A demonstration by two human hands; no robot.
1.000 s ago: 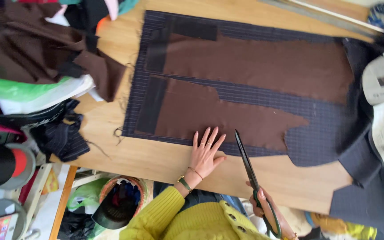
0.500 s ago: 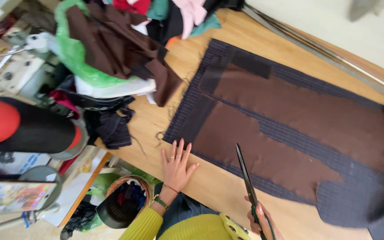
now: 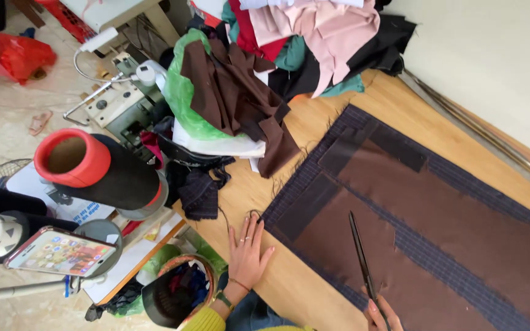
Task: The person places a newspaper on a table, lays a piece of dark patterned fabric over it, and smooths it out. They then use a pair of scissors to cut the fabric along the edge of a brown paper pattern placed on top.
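Left hand: the left hand (image 3: 248, 250) lies flat and released on the wooden table (image 3: 289, 288), fingers spread, fingertips just beside the near corner of the dark striped cloth (image 3: 443, 254); it grasps nothing.
Right hand: the right hand (image 3: 383, 314) shows only partly at the bottom edge, its fingers closed around the handles of the scissors (image 3: 362, 260).
Scissors: long and dark, blades together, lying over the brown fabric pieces (image 3: 461, 214) with the tip pointing away from the person.
Brown fabric pieces: spread flat on top of the striped cloth, which covers most of the table to the right of the left hand.
Heap of clothes: a pile of fabric (image 3: 302, 43) in pink, red, teal and black sits at the far end of the table, beyond the striped cloth, with a green plastic bag (image 3: 185, 98) and brown scraps beside it.
Thread cone: a large black spool with a red rim (image 3: 93, 165) stands left of the table.
Phone: a phone (image 3: 59, 251) with a lit screen lies near the spool, left of the left hand.
Basket: a round basket (image 3: 176, 291) sits below the table edge, beside the left wrist.
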